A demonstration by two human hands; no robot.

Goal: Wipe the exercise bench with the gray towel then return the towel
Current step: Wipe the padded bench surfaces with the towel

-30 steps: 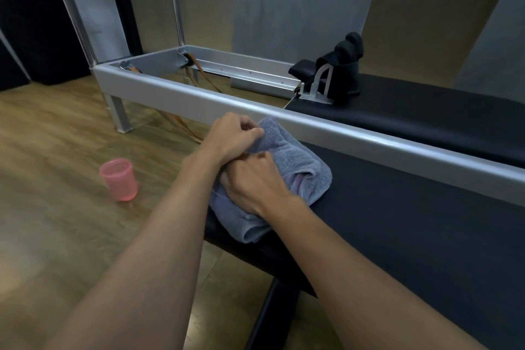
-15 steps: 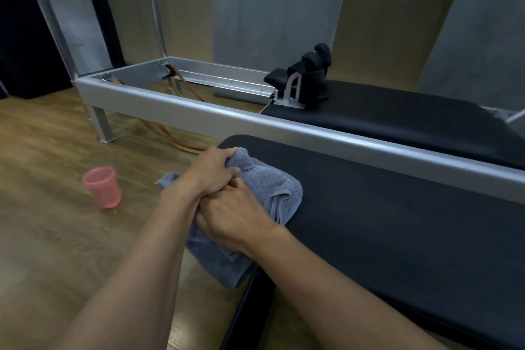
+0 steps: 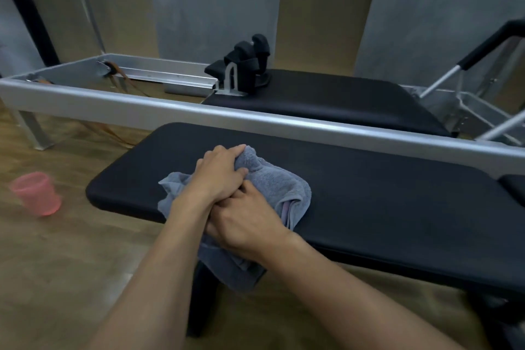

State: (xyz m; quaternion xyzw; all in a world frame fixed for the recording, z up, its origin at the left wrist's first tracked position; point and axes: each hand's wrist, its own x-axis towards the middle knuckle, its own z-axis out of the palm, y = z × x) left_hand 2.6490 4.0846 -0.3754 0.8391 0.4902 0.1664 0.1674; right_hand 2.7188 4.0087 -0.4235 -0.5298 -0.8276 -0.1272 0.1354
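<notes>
A black padded exercise bench (image 3: 369, 196) runs across the middle of the view. The gray towel (image 3: 278, 185) lies bunched on its left half, and one end hangs over the near edge. My left hand (image 3: 218, 176) grips the towel's upper folds. My right hand (image 3: 247, 221) presses on the towel just below, touching the left hand. Both hands hold the towel against the bench top.
A silver-framed reformer (image 3: 255, 119) with a black pad and shoulder rests (image 3: 247, 65) stands right behind the bench. A pink plastic cup (image 3: 37, 193) sits on the wooden floor at the left. A foot bar (image 3: 483, 54) rises at the far right.
Both hands have slid the towel from the bench's left end to the right along the pad. The view has shifted right, showing more of the bench.
</notes>
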